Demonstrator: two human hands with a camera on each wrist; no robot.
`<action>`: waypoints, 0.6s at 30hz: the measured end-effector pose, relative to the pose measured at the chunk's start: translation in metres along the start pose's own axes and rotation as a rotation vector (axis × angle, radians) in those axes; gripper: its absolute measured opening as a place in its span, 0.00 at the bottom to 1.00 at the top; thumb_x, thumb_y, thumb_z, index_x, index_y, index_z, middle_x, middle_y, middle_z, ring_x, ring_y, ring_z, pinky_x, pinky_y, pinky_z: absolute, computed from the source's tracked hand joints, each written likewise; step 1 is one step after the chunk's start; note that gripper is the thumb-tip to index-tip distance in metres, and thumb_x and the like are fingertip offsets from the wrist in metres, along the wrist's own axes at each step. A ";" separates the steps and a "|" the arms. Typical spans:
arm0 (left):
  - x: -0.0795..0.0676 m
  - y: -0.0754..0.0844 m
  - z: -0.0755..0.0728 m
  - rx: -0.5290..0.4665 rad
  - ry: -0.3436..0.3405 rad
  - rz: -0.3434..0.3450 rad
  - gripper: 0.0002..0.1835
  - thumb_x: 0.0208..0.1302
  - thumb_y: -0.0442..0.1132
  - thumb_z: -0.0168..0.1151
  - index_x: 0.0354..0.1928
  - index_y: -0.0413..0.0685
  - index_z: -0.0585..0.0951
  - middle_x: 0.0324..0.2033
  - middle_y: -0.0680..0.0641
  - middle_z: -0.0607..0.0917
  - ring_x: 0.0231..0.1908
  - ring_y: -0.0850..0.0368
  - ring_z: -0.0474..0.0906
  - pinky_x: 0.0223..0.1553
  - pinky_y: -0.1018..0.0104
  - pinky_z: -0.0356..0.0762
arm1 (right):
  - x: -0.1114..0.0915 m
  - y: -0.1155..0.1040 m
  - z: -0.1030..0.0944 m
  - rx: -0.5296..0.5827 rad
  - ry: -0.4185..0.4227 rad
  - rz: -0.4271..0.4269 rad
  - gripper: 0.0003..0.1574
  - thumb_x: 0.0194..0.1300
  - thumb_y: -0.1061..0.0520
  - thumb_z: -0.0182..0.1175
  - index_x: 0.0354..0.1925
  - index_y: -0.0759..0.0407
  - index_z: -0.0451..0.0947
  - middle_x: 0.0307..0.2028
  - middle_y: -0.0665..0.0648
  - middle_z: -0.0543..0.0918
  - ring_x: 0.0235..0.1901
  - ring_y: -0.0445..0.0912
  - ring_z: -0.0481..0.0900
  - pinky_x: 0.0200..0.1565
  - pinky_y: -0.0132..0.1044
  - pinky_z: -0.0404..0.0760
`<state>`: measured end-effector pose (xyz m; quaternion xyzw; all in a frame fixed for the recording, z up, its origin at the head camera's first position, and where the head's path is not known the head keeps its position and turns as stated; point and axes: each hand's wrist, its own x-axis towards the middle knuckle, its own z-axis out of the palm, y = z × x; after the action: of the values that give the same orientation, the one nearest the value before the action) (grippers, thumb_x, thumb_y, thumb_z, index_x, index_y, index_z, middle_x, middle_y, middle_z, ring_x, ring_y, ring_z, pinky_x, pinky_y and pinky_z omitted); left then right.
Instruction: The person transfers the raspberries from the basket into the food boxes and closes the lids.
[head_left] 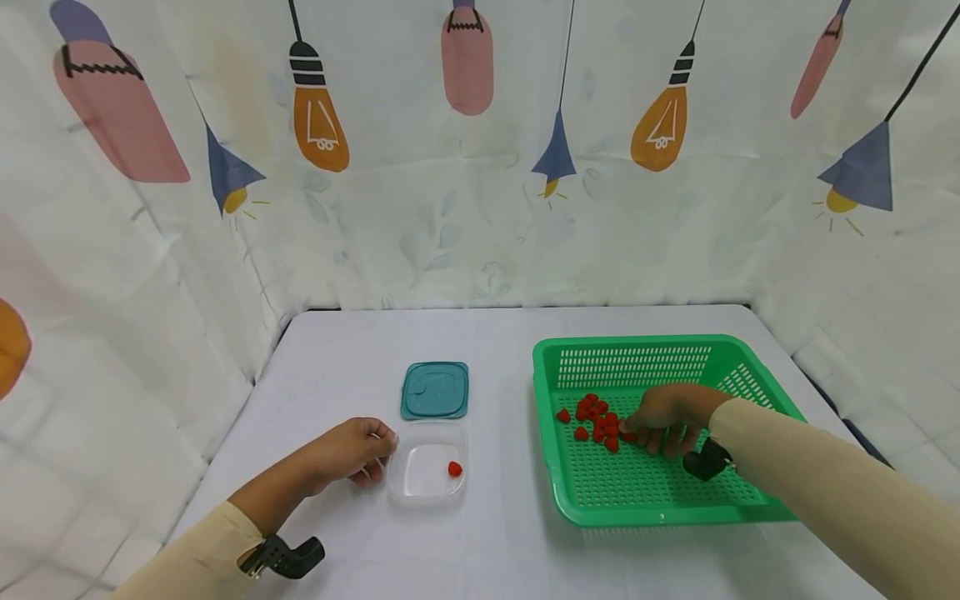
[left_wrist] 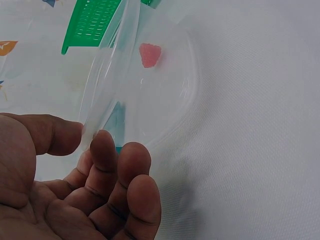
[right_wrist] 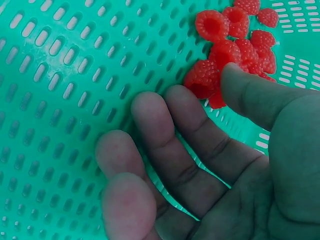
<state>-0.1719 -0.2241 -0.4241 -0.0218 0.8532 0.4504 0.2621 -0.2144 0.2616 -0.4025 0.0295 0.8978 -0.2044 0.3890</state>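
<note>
1. Foremost, the right sleeve [head_left: 825,492].
2. Berries [right_wrist: 225,52] lie in a basket [head_left: 660,518], just left of the closer right hand [head_left: 670,417], thumb and fingers parted, no grip showing.
3. Left hand [head_left: 352,450] pinches the box [head_left: 426,500]; one berry [head_left: 454,469] inside.

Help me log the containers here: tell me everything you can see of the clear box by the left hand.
The clear box looks like thin, see-through plastic, squarish with rounded corners and low walls. It stands upright and uncovered on the white table, left of the green basket in the head view. One red raspberry lies inside, toward its right side. The left hand pinches its left edge. A teal lid lies just beyond; whether they touch is unclear.
</note>
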 end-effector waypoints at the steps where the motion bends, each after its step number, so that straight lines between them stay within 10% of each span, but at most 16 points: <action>1: 0.000 0.000 0.000 0.000 0.000 0.000 0.11 0.74 0.40 0.58 0.49 0.39 0.78 0.34 0.43 0.80 0.32 0.49 0.79 0.33 0.57 0.80 | 0.000 0.000 0.000 0.000 0.000 0.000 0.23 0.75 0.42 0.58 0.41 0.61 0.83 0.36 0.58 0.84 0.35 0.53 0.85 0.38 0.49 0.83; 18: -0.001 0.000 0.000 -0.001 0.001 -0.006 0.11 0.74 0.39 0.58 0.49 0.39 0.78 0.34 0.43 0.80 0.32 0.48 0.79 0.33 0.57 0.80 | -0.003 -0.002 -0.001 0.014 0.015 -0.015 0.17 0.73 0.48 0.58 0.40 0.59 0.83 0.36 0.58 0.84 0.34 0.53 0.84 0.36 0.47 0.84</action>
<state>-0.1708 -0.2246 -0.4238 -0.0247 0.8530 0.4500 0.2632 -0.2132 0.2603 -0.3989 0.0268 0.8995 -0.2134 0.3804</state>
